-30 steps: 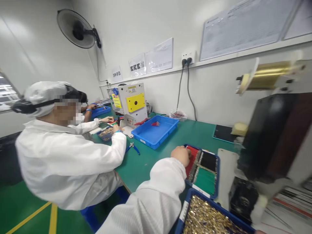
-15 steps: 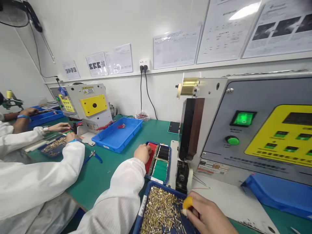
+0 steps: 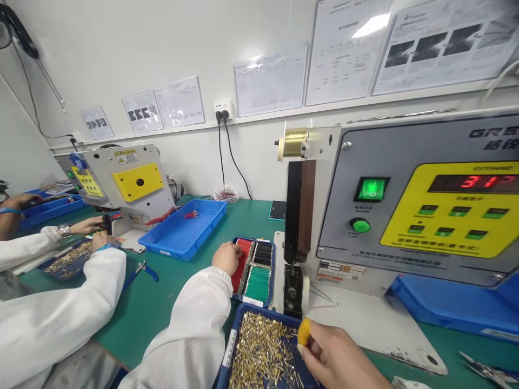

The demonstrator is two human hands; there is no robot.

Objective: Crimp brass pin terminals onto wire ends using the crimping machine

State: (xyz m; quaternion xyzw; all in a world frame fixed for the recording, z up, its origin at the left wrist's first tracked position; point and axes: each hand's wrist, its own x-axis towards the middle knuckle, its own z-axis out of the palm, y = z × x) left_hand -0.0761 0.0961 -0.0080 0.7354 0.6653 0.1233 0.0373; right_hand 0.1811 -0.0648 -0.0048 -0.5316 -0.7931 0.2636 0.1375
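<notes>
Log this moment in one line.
left hand: at slim red wires; right hand: yellow finger cover, near loose gold metal pins; grey machine: green switch lit

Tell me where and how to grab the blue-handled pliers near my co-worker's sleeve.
Probably by the right handle, coming from the right: the pliers lie with their metal head pointing away and handles spread toward you, and the left handle sits close to the co-worker's sleeve.

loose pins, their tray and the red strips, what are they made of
Loose pins: shiny gold-toned metal, by their glints; brass or plating unclear. Their tray: probably moulded plastic, from its smooth, even blue. Red strips: perhaps plastic, satin, evenly coloured, but too small to tell.
</notes>
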